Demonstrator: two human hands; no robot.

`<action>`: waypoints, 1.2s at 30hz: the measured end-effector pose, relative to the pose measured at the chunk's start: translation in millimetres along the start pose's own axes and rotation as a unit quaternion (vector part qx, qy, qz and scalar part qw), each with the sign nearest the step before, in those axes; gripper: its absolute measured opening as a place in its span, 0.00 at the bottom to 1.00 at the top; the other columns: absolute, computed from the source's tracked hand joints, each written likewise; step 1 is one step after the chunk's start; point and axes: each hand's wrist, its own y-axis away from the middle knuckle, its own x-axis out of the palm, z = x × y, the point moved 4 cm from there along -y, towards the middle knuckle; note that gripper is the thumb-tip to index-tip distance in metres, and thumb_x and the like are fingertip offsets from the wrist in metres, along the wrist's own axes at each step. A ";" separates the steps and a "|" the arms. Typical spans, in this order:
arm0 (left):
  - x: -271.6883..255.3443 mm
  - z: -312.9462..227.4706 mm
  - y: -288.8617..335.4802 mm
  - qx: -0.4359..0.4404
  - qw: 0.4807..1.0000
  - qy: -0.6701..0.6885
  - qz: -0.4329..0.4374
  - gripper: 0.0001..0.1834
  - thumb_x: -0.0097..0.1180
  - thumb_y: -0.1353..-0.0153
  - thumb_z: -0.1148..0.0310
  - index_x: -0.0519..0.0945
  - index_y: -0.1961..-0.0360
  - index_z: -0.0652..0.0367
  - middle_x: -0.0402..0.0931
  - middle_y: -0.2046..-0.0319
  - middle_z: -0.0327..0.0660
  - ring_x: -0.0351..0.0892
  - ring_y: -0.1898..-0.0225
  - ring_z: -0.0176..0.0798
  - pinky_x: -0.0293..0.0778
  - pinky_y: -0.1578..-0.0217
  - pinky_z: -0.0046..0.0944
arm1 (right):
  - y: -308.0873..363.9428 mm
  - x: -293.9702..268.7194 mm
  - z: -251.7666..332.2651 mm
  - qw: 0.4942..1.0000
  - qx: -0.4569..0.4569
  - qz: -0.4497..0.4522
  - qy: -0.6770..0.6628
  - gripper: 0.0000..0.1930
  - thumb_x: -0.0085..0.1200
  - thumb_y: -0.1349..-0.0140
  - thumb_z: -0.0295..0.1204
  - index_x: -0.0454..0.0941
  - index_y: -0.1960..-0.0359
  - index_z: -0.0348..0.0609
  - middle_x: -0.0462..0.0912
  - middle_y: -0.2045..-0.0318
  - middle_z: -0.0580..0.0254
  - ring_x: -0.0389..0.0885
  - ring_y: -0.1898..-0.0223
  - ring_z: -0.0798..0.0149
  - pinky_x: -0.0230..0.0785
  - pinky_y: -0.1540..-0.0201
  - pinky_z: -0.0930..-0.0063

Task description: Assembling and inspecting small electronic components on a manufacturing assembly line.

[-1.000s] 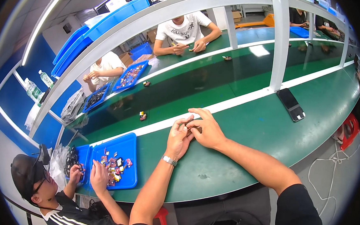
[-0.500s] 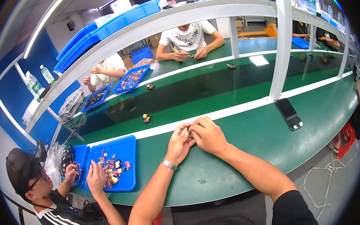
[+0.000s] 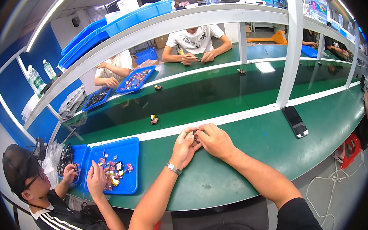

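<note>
My left hand (image 3: 185,148), with a metal-banded watch (image 3: 173,169) on its wrist, pinches a small dark part (image 3: 196,136) over the green table. From the other side my right hand (image 3: 217,141) has its fingers closed on the same part. The fingers cover most of it, so its exact kind does not show. Left of my arms, a blue tray (image 3: 132,183) holds several small red, yellow and white pieces. A co-worker's hand (image 3: 96,178) is raised over that tray, apart from mine.
A black phone (image 3: 294,121) lies on the green table (image 3: 239,177) to the right. Beyond the white rail, a small yellow and red piece (image 3: 153,120) sits on the dark green belt (image 3: 193,103). Grey posts (image 3: 291,58) carry a shelf. Several co-workers sit around.
The whole view has shifted slightly. My hands stay together on the small dark part. A far co-worker's hand at the left has lowered toward the tray of black pieces.
</note>
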 end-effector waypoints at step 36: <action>7.1 2.0 1.4 0.073 0.977 -0.171 -0.103 0.09 0.47 0.29 0.75 0.72 0.50 0.61 0.81 0.58 0.39 0.81 0.61 0.30 0.79 0.62 0.31 | 0.4 -1.1 6.7 0.988 0.100 -0.041 -0.106 0.06 0.62 0.47 0.20 0.80 0.68 0.39 0.79 0.63 0.58 0.81 0.65 0.55 0.77 0.64 0.65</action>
